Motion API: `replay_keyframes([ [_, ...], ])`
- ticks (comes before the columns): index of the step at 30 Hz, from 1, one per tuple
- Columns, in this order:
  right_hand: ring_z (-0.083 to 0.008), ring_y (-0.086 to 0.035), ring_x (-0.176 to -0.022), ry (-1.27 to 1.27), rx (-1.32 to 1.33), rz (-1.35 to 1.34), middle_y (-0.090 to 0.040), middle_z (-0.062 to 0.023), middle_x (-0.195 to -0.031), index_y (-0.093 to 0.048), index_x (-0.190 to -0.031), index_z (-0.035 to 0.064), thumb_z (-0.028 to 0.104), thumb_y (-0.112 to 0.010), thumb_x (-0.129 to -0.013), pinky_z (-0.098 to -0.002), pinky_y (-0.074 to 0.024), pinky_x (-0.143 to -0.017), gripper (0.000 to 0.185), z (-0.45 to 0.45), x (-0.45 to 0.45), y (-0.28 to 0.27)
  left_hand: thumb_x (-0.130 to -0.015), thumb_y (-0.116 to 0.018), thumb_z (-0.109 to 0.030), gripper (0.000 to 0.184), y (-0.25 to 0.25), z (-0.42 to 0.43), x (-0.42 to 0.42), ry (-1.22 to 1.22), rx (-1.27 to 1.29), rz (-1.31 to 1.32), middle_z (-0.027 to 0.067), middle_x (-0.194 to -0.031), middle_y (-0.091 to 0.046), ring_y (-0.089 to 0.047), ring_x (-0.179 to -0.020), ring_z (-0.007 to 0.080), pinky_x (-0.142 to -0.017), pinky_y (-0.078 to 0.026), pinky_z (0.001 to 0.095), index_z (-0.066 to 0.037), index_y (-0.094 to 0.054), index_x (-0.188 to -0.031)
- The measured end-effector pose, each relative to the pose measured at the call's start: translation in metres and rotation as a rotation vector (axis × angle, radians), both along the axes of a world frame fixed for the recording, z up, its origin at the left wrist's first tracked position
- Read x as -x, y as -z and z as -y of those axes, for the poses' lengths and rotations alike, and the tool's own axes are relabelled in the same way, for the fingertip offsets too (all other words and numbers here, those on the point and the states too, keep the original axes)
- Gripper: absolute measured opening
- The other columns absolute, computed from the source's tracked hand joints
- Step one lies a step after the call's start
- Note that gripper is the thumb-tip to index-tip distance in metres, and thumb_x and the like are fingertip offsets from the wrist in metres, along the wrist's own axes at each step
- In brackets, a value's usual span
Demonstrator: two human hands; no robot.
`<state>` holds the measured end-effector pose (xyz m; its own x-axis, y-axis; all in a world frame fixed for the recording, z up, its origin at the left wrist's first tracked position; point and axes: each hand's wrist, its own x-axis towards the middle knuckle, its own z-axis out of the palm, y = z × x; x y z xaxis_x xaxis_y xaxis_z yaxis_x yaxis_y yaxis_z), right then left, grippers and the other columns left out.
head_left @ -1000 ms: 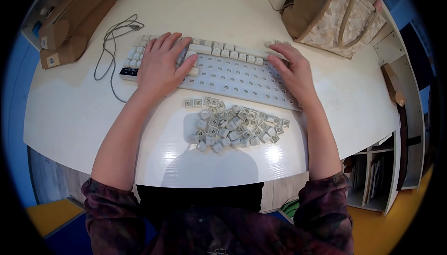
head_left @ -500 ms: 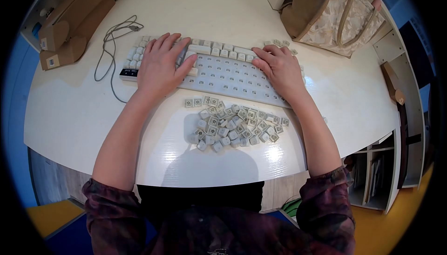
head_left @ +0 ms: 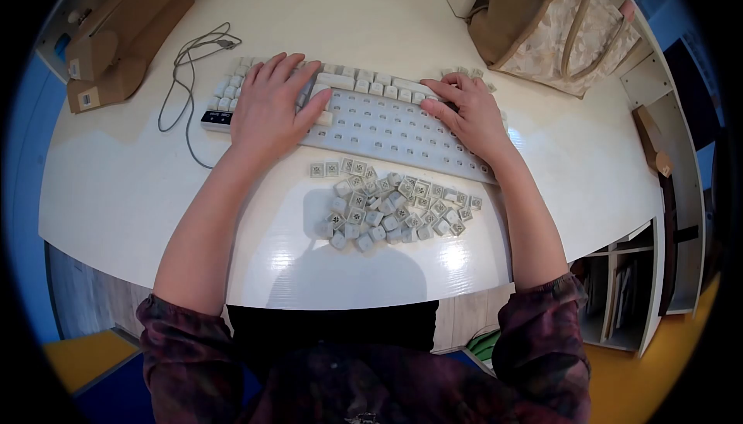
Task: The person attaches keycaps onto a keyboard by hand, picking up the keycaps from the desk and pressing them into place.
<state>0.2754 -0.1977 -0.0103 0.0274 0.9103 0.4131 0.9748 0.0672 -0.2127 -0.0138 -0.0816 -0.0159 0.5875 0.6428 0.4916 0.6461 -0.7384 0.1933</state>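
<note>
Shows white keyboard (head_left: 371, 122) flat on white desk (head_left: 124, 192), slightly slanted, both hands on it. Has left hand (head_left: 267, 110) palm-down over left part of keyboard, fingers spread open, thumb close to a light keycap (head_left: 324, 119) at edge of bare section. Covers some keys there. Has right hand (head_left: 474, 122) over right end, index finger and thumb at fitted row (head_left: 391, 92) along far side. Bends fingers, with a small gap between thumb and index; can't tell whether gripping a keycap.

Shows most of keyboard's middle bare, dots of empty switch positions in rows. Has dark indicator strip (head_left: 217, 118) at near left corner. Has pile of loose keycaps (head_left: 386, 206) on near side, between forearms, many underside up, apart from keyboard. Shows smaller group of keycaps (head_left: 462, 72) just past right hand.

Also includes grey cable (head_left: 225, 42) looped left of keyboard, brown folded item (head_left: 128, 33) far left, tan patterned bag (head_left: 553, 33) far right.
</note>
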Motion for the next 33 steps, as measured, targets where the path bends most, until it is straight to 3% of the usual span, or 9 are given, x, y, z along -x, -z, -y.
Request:
replay_keyframes([
  [5,-0.0284,-0.057,-0.100,0.014,0.011,0.065,-0.066,-0.0023,-0.109,-0.074,-0.115,0.0195,0.048,-0.060,-0.094,-0.0407,-0.0484,-0.087,0.039,-0.001,0.004,-0.001,-0.096,-0.055,-0.044,0.050,0.001,-0.003,0.001,0.000,0.002,-0.015,0.0143,-0.141,-0.054,-0.044,-0.136,0.0323,-0.115,-0.030,0.0452,-0.010,-0.061,-0.133],
  [14,-0.0279,-0.058,-0.104,0.024,-0.006,-0.065,-0.068,-0.0048,-0.112,-0.076,-0.110,0.0152,0.040,-0.052,-0.101,-0.0399,-0.0496,-0.087,0.035,-0.001,0.001,0.000,-0.096,-0.055,-0.044,0.050,-0.001,-0.001,0.001,-0.005,0.022,-0.024,0.0132,-0.142,-0.054,-0.044,-0.136,0.0311,-0.117,-0.028,0.0457,-0.012,-0.060,-0.134],
  [17,-0.0285,-0.063,-0.099,-0.005,-0.242,-0.106,-0.071,-0.0078,-0.103,-0.075,-0.104,0.0118,0.037,-0.053,-0.101,-0.0413,-0.0509,-0.082,0.033,-0.004,-0.002,0.004,-0.096,-0.056,-0.044,0.049,-0.001,-0.001,0.001,-0.008,0.025,-0.016,0.0126,-0.142,-0.054,-0.043,-0.137,0.0304,-0.118,-0.028,0.0460,-0.013,-0.060,-0.134],
  [20,-0.0300,-0.067,-0.088,0.294,-0.065,-0.179,-0.072,-0.0097,-0.091,-0.073,-0.099,0.0090,0.035,-0.055,-0.100,-0.0425,-0.0518,-0.075,0.032,0.006,0.002,-0.013,-0.096,-0.056,-0.044,0.049,0.000,-0.001,0.001,-0.019,0.017,-0.018,0.0121,-0.142,-0.054,-0.043,-0.137,0.0299,-0.118,-0.028,0.0458,-0.013,-0.060,-0.134],
  [23,-0.0323,-0.067,-0.076,0.372,-0.070,-0.061,-0.071,-0.0100,-0.081,-0.072,-0.098,0.0090,0.035,-0.058,-0.098,-0.0432,-0.0518,-0.069,0.030,0.006,-0.005,-0.016,-0.096,-0.056,-0.045,0.050,0.000,0.000,0.000,-0.015,0.021,-0.015,0.0121,-0.142,-0.054,-0.043,-0.138,0.0300,-0.118,-0.028,0.0458,-0.013,-0.060,-0.134],
  [26,-0.0300,-0.067,-0.087,0.426,0.038,-0.196,-0.072,-0.0086,-0.091,-0.072,-0.100,0.0085,0.034,-0.062,-0.096,-0.0429,-0.0521,-0.075,0.028,0.009,-0.007,-0.021,-0.097,-0.056,-0.045,0.050,-0.001,0.000,0.000,-0.017,0.023,-0.021,0.0121,-0.142,-0.054,-0.043,-0.138,0.0301,-0.118,-0.028,0.0459,-0.012,-0.060,-0.134],
  [29,-0.0295,-0.064,-0.101,0.366,-0.085,-0.065,-0.071,-0.0086,-0.104,-0.071,-0.106,0.0079,0.033,-0.066,-0.093,-0.0413,-0.0518,-0.084,0.029,0.011,-0.018,-0.011,-0.096,-0.056,-0.045,0.050,-0.001,0.000,0.000,-0.017,0.026,-0.017,0.0121,-0.142,-0.054,-0.043,-0.137,0.0305,-0.118,-0.028,0.0460,-0.012,-0.060,-0.134],
  [33,-0.0309,-0.058,-0.114,0.163,-0.148,-0.147,-0.067,-0.0115,-0.119,-0.070,-0.114,0.0079,0.034,-0.068,-0.092,-0.0394,-0.0493,-0.095,0.034,0.011,-0.013,-0.011,-0.096,-0.056,-0.045,0.050,0.000,-0.001,0.000,-0.011,0.017,-0.010,0.0126,-0.142,-0.054,-0.043,-0.137,0.0311,-0.118,-0.028,0.0458,-0.012,-0.060,-0.134],
])
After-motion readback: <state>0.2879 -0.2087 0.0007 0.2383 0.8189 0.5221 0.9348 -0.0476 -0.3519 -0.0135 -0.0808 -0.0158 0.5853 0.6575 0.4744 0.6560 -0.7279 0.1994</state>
